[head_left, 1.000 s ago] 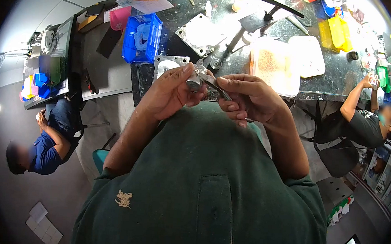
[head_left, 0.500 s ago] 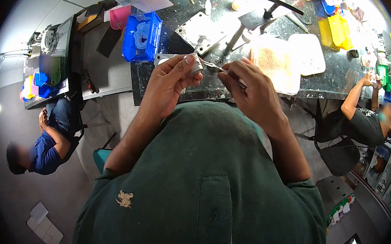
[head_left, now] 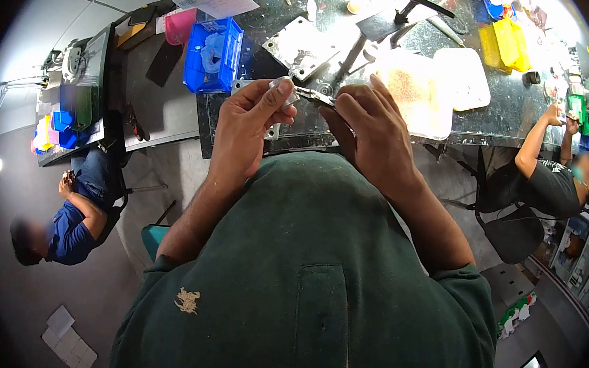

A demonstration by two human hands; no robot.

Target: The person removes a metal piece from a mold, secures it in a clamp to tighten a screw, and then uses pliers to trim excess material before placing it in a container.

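Over the front edge of the dark worktable, my left hand pinches a small whitish-grey piece between thumb and fingers. My right hand is closed on a slim, shiny metal tool; its tip reaches left to the piece, and its handle is mostly hidden in my fingers. Just beyond my hands lies a pale, squarish plate with holes at its corners. Part of another light plate shows behind my left hand.
A blue bin stands left of my hands. To the right are a white tray with brownish residue and a white lid. A dark lamp arm crosses the back. Seated people are at both sides.
My right hand has shifted slightly left and turned, its index finger now raised. The metal tool shows at a different angle by the piece. My left hand has moved a little left.
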